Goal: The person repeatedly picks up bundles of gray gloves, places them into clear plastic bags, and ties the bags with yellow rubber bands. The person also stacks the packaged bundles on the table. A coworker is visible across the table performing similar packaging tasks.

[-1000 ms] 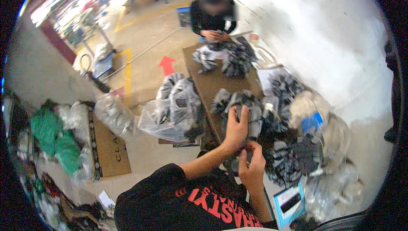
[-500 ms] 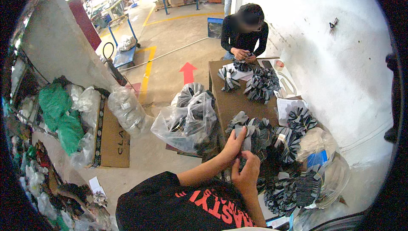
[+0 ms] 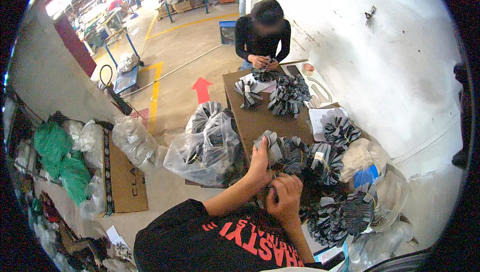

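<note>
While the left grip [image 3: 258, 164] is loosely clasping grey strips [image 3: 273, 145], seemingly unfinished, and the right grip [image 3: 287, 192] is closely clutching a dark piece [image 3: 274, 195], a banded bundle [image 3: 327, 165] is lying apparently done to their right.

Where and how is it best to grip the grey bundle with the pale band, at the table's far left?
I would pinch the bundle at its pale band, coming from the left. The strips seem to spread out from this band, and a larger pile sits close on the right.
</note>
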{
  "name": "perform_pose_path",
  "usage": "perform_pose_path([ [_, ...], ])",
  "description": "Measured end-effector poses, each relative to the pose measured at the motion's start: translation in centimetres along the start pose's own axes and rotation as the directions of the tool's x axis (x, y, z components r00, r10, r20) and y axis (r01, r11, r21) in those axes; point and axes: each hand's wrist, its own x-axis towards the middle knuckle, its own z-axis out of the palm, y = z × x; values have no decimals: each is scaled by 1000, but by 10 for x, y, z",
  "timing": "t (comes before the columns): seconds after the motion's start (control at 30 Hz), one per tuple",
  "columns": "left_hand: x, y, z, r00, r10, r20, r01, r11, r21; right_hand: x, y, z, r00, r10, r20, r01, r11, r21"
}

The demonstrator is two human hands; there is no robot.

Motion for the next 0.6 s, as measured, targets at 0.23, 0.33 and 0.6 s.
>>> perform_pose_path([
  [0.23, -12, -20, 11, 996, 78, -31, -64, 946, 317, 4, 15, -1, 949, 315, 25, -315, 937, 151],
  [0.33, -6, -23, 11, 993, 118, 12, -111, 892, 437, 7, 13, -4, 974, 224, -42, -215, 965, 151],
  [0.6, 7, 11, 28, 988, 43, -150, -14, 982, 188, 4, 4, -33, 968, 242, 75, -245, 969, 35],
])
